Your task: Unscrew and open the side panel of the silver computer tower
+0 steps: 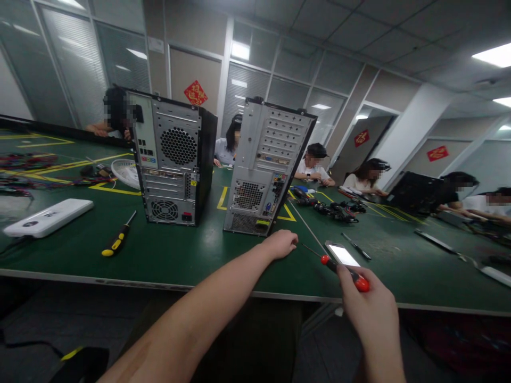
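Observation:
A red-and-black screwdriver (330, 263) is gripped by its handle in my right hand (369, 306), its thin shaft pointing left toward my left hand (280, 244). My left hand rests low over the green table with its fingers curled in; whatever they may hold is too small to make out. Just behind that hand stands a grey computer case (251, 165), upright, its rear panel facing me. To its left is a second computer case (171, 154), black-sided, also with its back toward me. A phone with a lit screen (342, 254) lies beside my right hand.
On the green table (191, 260) lie a yellow-and-black screwdriver (117, 240), a white power bank (50, 217) and a slim tool (356, 246). Bundled cables (335, 208) and a white basket (124, 173) sit farther back. Several people work across the table.

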Available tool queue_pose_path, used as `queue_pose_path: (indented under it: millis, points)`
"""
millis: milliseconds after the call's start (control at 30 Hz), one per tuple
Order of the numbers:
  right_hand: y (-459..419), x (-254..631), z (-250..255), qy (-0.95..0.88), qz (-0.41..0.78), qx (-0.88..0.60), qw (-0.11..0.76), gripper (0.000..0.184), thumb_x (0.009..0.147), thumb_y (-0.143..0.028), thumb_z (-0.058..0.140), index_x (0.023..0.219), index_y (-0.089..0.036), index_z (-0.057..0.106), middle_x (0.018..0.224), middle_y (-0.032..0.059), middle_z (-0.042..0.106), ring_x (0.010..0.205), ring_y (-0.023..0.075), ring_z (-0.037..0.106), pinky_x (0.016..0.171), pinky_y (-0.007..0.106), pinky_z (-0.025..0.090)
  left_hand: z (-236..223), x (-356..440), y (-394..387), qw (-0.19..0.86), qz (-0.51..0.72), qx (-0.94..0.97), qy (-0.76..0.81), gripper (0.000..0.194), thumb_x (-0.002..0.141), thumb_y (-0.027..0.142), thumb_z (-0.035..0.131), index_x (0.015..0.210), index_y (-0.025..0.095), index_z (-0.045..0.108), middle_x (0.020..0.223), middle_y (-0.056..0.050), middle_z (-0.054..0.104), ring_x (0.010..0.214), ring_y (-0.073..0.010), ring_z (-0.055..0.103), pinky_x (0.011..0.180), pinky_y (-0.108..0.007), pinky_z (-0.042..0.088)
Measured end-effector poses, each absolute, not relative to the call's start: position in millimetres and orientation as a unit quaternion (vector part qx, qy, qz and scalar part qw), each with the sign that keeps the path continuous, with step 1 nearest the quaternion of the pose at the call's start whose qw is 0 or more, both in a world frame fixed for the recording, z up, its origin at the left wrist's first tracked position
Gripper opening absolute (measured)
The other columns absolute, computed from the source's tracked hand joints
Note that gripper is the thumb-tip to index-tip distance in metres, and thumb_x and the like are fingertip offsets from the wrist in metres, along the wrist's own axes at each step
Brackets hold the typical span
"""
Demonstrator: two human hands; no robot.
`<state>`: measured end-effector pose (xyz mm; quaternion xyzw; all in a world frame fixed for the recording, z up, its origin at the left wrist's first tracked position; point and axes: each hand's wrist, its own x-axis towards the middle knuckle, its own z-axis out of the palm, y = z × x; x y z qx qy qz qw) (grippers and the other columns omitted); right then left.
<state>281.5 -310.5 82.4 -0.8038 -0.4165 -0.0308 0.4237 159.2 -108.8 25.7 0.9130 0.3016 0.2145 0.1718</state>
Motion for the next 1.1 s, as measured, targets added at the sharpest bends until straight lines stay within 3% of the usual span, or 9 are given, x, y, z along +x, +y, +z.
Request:
queue_pose_path:
  millis: [100, 200, 333, 500, 633, 800, 1000, 1100]
  points:
    - [-312, 280, 84, -0.414, -0.018, -0.803, 0.429, 0.048, 0.069, -0.066, 0.058, 0.083, -0.023, 0.073, 0.077, 0.0118, 0.073, 0.075, 0.0336, 0.067, 0.067, 0.041, 0.047, 33, 151, -117, 0.159, 0.215, 0.919, 0.291, 0.026, 0.096, 0.024, 0.066, 0.118, 0.014, 0.074, 0.119, -0.015, 0.074, 0.106, -0.0263, 0.071, 0.092, -0.036, 0.055]
    - [-317, 275, 86, -0.400, -0.016, -0.797, 0.452, 0.052, 0.070, -0.067, 0.059, 0.091, -0.022, 0.074, 0.084, 0.0121, 0.074, 0.080, 0.0339, 0.067, 0.072, 0.043, 0.049, 44, 126, -132, 0.143, 0.251, 0.923, 0.254, 0.020, 0.097, 0.027, 0.063, 0.107, 0.015, 0.076, 0.109, -0.012, 0.076, 0.098, -0.0243, 0.070, 0.088, -0.035, 0.054]
    - [-328, 263, 86, -0.372, -0.074, -0.760, 0.528, 0.055, 0.078, -0.067, 0.060, 0.108, -0.022, 0.072, 0.093, 0.0108, 0.074, 0.084, 0.0306, 0.067, 0.076, 0.041, 0.049, 58, 69, -147, 0.148, 0.378, 0.875, 0.265, 0.025, 0.100, 0.037, 0.054, 0.097, 0.021, 0.072, 0.089, -0.006, 0.073, 0.081, -0.0199, 0.066, 0.078, -0.032, 0.050]
    - [-326, 248, 83, -0.406, -0.030, -0.748, 0.524, 0.060, 0.070, -0.061, 0.065, 0.111, -0.018, 0.069, 0.089, 0.0100, 0.072, 0.077, 0.0275, 0.065, 0.072, 0.039, 0.050, 67, -2, -134, 0.141, 0.559, 0.706, 0.412, 0.029, 0.101, 0.042, 0.048, 0.085, 0.021, 0.060, 0.079, -0.003, 0.064, 0.072, -0.0167, 0.056, 0.073, -0.029, 0.046]
    - [-324, 234, 76, -0.433, 0.001, -0.759, 0.487, 0.055, 0.075, -0.066, 0.056, 0.102, -0.020, 0.069, 0.082, 0.0091, 0.071, 0.075, 0.0282, 0.065, 0.070, 0.037, 0.050, 56, -31, -104, 0.180, 0.616, 0.611, 0.464, 0.022, 0.100, 0.041, 0.049, 0.091, 0.022, 0.056, 0.089, -0.003, 0.066, 0.086, -0.0189, 0.061, 0.082, -0.029, 0.048]
    - [-330, 210, 51, -0.486, 0.041, -0.760, 0.430, 0.054, 0.091, -0.071, 0.046, 0.112, -0.025, 0.065, 0.081, 0.0055, 0.073, 0.073, 0.0272, 0.069, 0.065, 0.032, 0.047, 39, -35, -70, 0.295, 0.590, 0.574, 0.484, 0.033, 0.102, 0.049, 0.046, 0.107, 0.020, 0.059, 0.119, -0.012, 0.070, 0.114, -0.0254, 0.066, 0.104, -0.038, 0.048]
    - [-322, 188, 13, -0.545, 0.015, -0.776, 0.318, 0.036, 0.098, -0.054, 0.046, 0.112, -0.025, 0.060, 0.080, 0.0055, 0.074, 0.072, 0.0291, 0.072, 0.064, 0.032, 0.041, 29, -31, -60, 0.337, 0.519, 0.638, 0.459, 0.058, 0.105, 0.058, 0.033, 0.132, 0.015, 0.059, 0.147, -0.019, 0.062, 0.144, -0.0298, 0.053, 0.123, -0.043, 0.035]
    - [-314, 182, 8, -0.554, -0.028, -0.794, 0.248, 0.026, 0.103, -0.042, 0.045, 0.113, -0.023, 0.059, 0.077, 0.0057, 0.072, 0.069, 0.0273, 0.071, 0.061, 0.030, 0.034, 19, -36, -62, 0.350, 0.489, 0.668, 0.438, 0.067, 0.102, 0.064, 0.038, 0.144, 0.014, 0.054, 0.155, -0.019, 0.057, 0.148, -0.0309, 0.050, 0.125, -0.045, 0.034]
